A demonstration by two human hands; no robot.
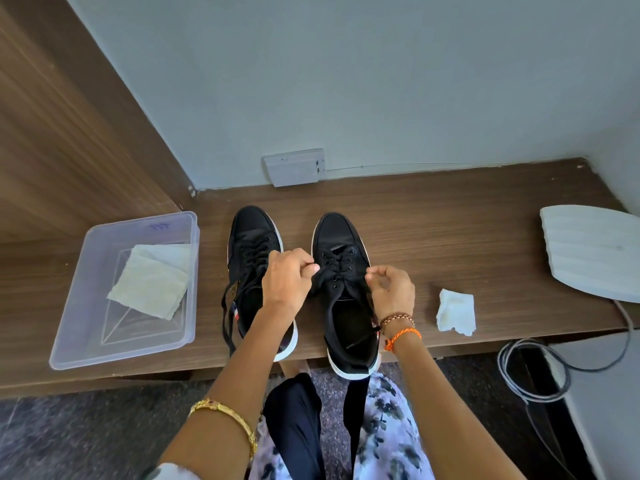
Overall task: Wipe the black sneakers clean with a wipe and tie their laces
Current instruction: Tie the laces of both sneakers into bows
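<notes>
Two black sneakers with white soles stand side by side on the wooden shelf, toes toward the wall. Over the right sneaker [341, 237], my left hand [287, 278] pinches a black lace end at its left side, and my right hand [391, 289] pinches the other lace end at its right side. The left sneaker [251, 230] sits partly behind my left hand; its loose lace [225, 317] hangs down over the shelf edge. A crumpled white wipe [455, 311] lies on the shelf to the right of the shoes.
A clear plastic bin [86, 327] holding folded white wipes [152, 280] stands at the left. A white ribbed object [592, 251] lies at the far right, with grey cables [533, 372] hanging below. A white wall socket [294, 167] sits behind the shoes.
</notes>
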